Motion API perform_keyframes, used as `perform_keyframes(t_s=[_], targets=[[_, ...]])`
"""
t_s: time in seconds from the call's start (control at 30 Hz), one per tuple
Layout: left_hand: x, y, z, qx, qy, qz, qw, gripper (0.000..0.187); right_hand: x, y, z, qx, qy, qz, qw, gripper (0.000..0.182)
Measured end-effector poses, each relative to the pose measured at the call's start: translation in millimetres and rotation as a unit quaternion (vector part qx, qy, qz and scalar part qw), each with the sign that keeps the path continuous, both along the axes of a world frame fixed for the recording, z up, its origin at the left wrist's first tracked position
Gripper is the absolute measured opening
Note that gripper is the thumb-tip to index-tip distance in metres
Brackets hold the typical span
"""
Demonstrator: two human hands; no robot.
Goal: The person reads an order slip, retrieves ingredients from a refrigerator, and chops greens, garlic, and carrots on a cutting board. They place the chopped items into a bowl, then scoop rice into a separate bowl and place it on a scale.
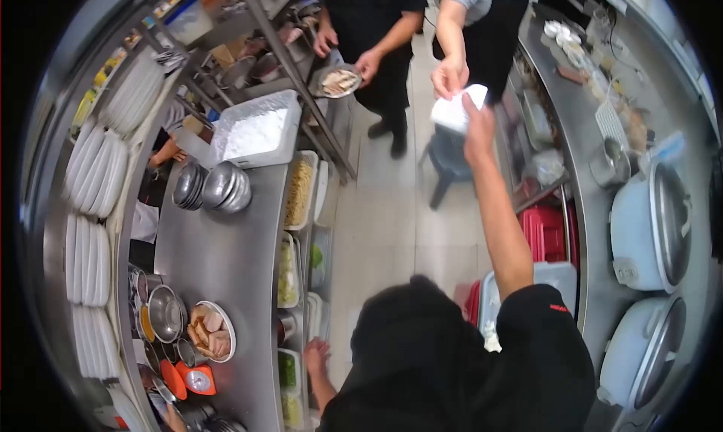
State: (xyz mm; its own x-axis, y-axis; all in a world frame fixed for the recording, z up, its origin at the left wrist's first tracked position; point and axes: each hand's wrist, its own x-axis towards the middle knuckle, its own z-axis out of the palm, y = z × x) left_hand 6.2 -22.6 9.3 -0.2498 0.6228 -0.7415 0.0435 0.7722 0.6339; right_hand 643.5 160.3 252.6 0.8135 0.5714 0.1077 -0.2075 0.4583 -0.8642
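1. The left hand (317, 356), released, fingers loosely parted, is beside the food tubs (289, 370).
2. The right hand (479, 133) grasps the white sheet (449, 115) in its fingers.
3. Just beyond the right hand, a co-worker's hand (449, 76) is at the sheet's far edge.

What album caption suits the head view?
In a kitchen aisle, the right hand and a co-worker's hand meet at a white slip.

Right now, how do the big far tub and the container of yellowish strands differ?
The big tub stands on the counter; the strand container sits below its edge. The tub is wider and holds something white; the strand container is narrower. Both are open-topped.
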Motion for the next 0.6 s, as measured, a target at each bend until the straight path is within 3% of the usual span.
perform_keyframes(t_s=[0.13, 0.27, 0.43, 0.5, 0.57, 0.6], targets=[[100.4, 21.5, -14.4, -0.03, -0.036, -0.164, 0.985, 0.035, 10.0, -25.6, 7.3, -0.015, -0.011, 0.027, 0.999, 0.022], [147.3, 16.4, -5.3, -0.044, 0.067, -0.254, 0.964, 0.04, 17.0, -38.9, 20.2, -0.026, -0.022, 0.04, 0.999, 0.021], [139.9, 5.6, -11.8, -0.052, 0.063, -0.237, 0.968, 0.047, 3.3, -49.6, 51.6, -0.051, -0.077, 0.072, 0.993, 0.026], [143.1, 15.7, 2.7, -0.095, 0.074, -0.236, 0.964, 0.047, -16.3, -42.1, 59.8, 0.017, -0.053, 0.089, 0.995, 0.029], [146.9, 31.9, 5.8, -0.065, -0.011, -0.122, 0.99, 0.045, -29.1, -38.9, 56.5, 0.066, -0.045, 0.159, 0.984, 0.033], [161.6, 46.6, 28.1, -0.026, -0.03, -0.131, 0.991, 0.043, -40.4, -34.5, 57.4, 0.098, -0.022, 0.172, 0.98, 0.036]])
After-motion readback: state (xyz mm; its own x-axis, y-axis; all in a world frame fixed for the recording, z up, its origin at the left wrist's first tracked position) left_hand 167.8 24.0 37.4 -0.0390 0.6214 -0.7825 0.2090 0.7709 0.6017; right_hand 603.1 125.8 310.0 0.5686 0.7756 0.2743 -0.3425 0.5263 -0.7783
